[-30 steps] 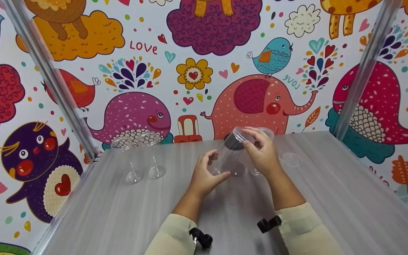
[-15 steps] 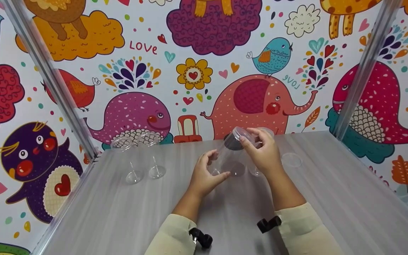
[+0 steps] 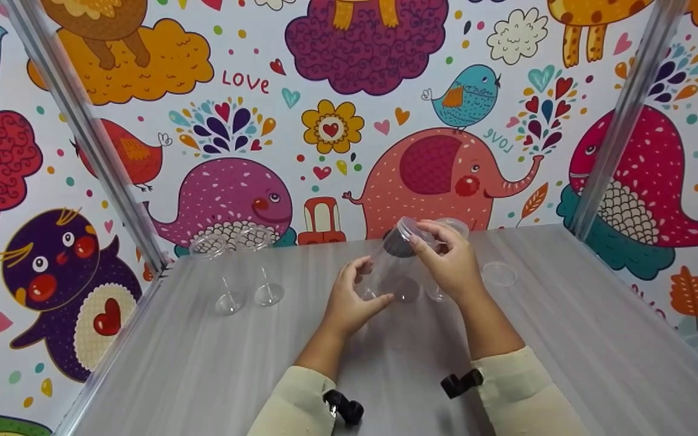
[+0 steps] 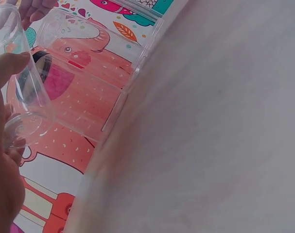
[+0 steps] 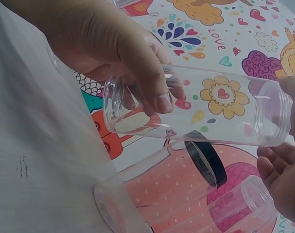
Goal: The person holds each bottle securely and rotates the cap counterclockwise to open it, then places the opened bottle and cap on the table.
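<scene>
A clear plastic jar (image 5: 186,116) is held tilted above the table. My left hand (image 3: 352,300) grips its lower end, with thumb and fingers around the wall. At the upper end my right hand (image 3: 449,260) holds the ridged clear band (image 5: 274,114) between thumb and fingers. Whether that band is a lid or the bare rim, I cannot tell. Behind the held jar stands another clear jar with a black lid (image 3: 398,243). Beside it, partly hidden by my right hand, is a further clear jar (image 5: 234,204).
Two clear jars (image 3: 220,266) (image 3: 259,260) stand upright at the table's left. A clear round disc (image 3: 499,274), like a lid, lies flat to the right of my right hand. A printed cartoon wall (image 3: 331,60) rises at the back of the grey table (image 3: 161,363).
The right hand's fingers and thumb have shifted slightly around the jar's upper end. My left hand and the other jars have stayed in place.
</scene>
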Demonstrator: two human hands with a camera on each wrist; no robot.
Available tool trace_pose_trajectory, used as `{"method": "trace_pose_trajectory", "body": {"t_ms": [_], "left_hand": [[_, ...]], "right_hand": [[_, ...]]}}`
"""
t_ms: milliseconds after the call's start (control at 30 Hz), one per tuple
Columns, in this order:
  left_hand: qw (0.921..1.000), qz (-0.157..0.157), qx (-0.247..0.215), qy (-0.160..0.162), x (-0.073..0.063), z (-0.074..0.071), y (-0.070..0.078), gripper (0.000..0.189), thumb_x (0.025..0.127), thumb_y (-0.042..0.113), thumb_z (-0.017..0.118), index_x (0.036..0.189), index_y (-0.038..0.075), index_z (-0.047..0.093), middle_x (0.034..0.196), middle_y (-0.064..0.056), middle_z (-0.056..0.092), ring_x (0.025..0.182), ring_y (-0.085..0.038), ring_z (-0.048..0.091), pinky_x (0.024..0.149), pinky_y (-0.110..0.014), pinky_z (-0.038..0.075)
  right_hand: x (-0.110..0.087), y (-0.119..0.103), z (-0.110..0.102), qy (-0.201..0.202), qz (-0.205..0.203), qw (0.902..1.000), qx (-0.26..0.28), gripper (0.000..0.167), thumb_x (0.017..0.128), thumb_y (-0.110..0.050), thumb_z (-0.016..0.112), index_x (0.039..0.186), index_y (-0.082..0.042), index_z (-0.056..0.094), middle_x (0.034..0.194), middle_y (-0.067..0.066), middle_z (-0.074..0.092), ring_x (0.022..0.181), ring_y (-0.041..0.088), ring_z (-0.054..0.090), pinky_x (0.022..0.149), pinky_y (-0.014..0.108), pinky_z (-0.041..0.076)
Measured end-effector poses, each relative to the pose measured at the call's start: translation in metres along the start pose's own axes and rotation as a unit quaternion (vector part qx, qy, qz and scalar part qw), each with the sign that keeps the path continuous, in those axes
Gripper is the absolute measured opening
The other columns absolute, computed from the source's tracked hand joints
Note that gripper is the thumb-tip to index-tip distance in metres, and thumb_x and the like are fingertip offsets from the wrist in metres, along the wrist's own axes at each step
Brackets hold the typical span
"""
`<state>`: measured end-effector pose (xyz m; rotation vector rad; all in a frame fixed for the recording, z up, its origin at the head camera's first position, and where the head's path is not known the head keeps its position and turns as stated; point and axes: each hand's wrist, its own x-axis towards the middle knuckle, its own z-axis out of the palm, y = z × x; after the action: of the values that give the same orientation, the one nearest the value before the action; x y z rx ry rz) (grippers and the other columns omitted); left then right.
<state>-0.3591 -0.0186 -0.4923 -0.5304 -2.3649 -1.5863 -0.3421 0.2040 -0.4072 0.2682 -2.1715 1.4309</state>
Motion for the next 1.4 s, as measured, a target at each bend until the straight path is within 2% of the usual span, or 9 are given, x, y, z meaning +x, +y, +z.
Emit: {"method": "trace_pose_trajectory", "body": {"t_ms": [133, 233, 367, 433, 533, 667, 867, 1067, 1400], "left_hand": [[1.0, 0.002, -0.004, 0.001, -0.0002, -0.0006, 0.0018, 0.086, 0.078, 0.042, 0.094, 0.151, 0.027, 0.051, 0.145, 0.004, 0.062, 0.136, -0.015, 0.059, 0.12, -0.045, 0.051], [1.0, 0.003, -0.004, 0.003, -0.0005, -0.0006, 0.0027, 0.085, 0.079, 0.04, 0.094, 0.151, 0.026, 0.051, 0.144, 0.003, 0.063, 0.136, -0.017, 0.059, 0.12, -0.046, 0.051], [1.0, 0.002, -0.006, 0.001, -0.001, -0.0008, 0.0034, 0.086, 0.079, 0.04, 0.094, 0.151, 0.024, 0.051, 0.144, 0.001, 0.063, 0.136, -0.018, 0.058, 0.119, -0.05, 0.051], [1.0, 0.002, -0.009, -0.001, -0.001, -0.0009, 0.0037, 0.087, 0.078, 0.043, 0.094, 0.152, 0.024, 0.05, 0.144, 0.001, 0.063, 0.136, -0.019, 0.058, 0.119, -0.052, 0.051], [0.9999, 0.002, -0.013, -0.003, -0.0011, -0.0011, 0.0039, 0.088, 0.078, 0.044, 0.094, 0.151, 0.024, 0.05, 0.144, 0.001, 0.063, 0.136, -0.019, 0.058, 0.119, -0.053, 0.051], [0.9999, 0.0, -0.015, -0.004, -0.0009, -0.0009, 0.003, 0.087, 0.078, 0.04, 0.094, 0.152, 0.022, 0.051, 0.144, 0.0, 0.063, 0.137, -0.022, 0.058, 0.119, -0.053, 0.051], [0.9999, -0.001, -0.01, -0.005, -0.0015, -0.0009, 0.0035, 0.086, 0.079, 0.038, 0.094, 0.152, 0.023, 0.05, 0.144, 0.002, 0.062, 0.136, -0.019, 0.058, 0.119, -0.051, 0.052], [0.9999, -0.005, -0.008, -0.007, -0.0023, -0.0013, 0.0034, 0.089, 0.078, 0.043, 0.094, 0.153, 0.023, 0.05, 0.144, 0.004, 0.062, 0.136, -0.016, 0.058, 0.119, -0.047, 0.052], [0.9999, 0.0, -0.015, -0.002, -0.0021, -0.0006, 0.0021, 0.089, 0.077, 0.049, 0.093, 0.151, 0.026, 0.05, 0.144, 0.002, 0.062, 0.136, -0.021, 0.058, 0.119, -0.053, 0.051]], "right_hand": [[-0.0002, 0.0003, -0.0008, -0.02, -0.007, 0.9996, 0.018, 0.036, 0.101, -0.031, 0.073, 0.136, -0.02, 0.074, 0.15, 0.001, 0.066, 0.134, 0.024, 0.064, 0.098, 0.018, 0.057], [-0.0005, 0.0007, -0.0006, -0.027, -0.006, 0.9991, 0.033, 0.034, 0.103, -0.026, 0.069, 0.137, -0.02, 0.073, 0.153, 0.0, 0.064, 0.142, 0.025, 0.061, 0.111, 0.032, 0.057], [-0.0012, 0.0, -0.0002, -0.031, -0.001, 0.9982, 0.05, 0.033, 0.104, -0.021, 0.065, 0.136, -0.02, 0.073, 0.153, 0.0, 0.064, 0.145, 0.026, 0.059, 0.117, 0.047, 0.053], [-0.0015, -0.0005, -0.0001, -0.032, -0.001, 0.9982, 0.052, 0.033, 0.104, -0.021, 0.065, 0.136, -0.021, 0.073, 0.153, 0.0, 0.063, 0.144, 0.026, 0.059, 0.116, 0.045, 0.054], [-0.0016, -0.0007, -0.0003, -0.029, -0.002, 0.9985, 0.046, 0.035, 0.103, -0.024, 0.068, 0.138, -0.02, 0.072, 0.152, 0.0, 0.064, 0.141, 0.024, 0.061, 0.112, 0.032, 0.057], [-0.0007, -0.0022, 0.0, -0.008, -0.005, 0.9995, 0.03, 0.042, 0.098, -0.033, 0.076, 0.137, -0.019, 0.071, 0.144, 0.003, 0.067, 0.125, 0.024, 0.066, 0.093, 0.017, 0.058], [-0.0002, -0.003, 0.0013, 0.023, 0.013, 0.9997, -0.001, 0.046, 0.092, -0.041, 0.084, 0.13, -0.018, 0.074, 0.124, 0.006, 0.066, 0.098, 0.021, 0.062, 0.076, 0.019, 0.057], [0.0, -0.0027, 0.0024, 0.024, 0.01, 0.9996, -0.004, 0.042, 0.092, -0.041, 0.085, 0.126, -0.018, 0.077, 0.126, 0.004, 0.069, 0.1, 0.019, 0.06, 0.077, 0.019, 0.055], [-0.0024, -0.002, -0.0002, -0.025, -0.002, 0.9994, 0.025, 0.034, 0.102, -0.027, 0.07, 0.136, -0.023, 0.073, 0.15, -0.002, 0.064, 0.133, 0.02, 0.06, 0.1, 0.019, 0.055]]}}
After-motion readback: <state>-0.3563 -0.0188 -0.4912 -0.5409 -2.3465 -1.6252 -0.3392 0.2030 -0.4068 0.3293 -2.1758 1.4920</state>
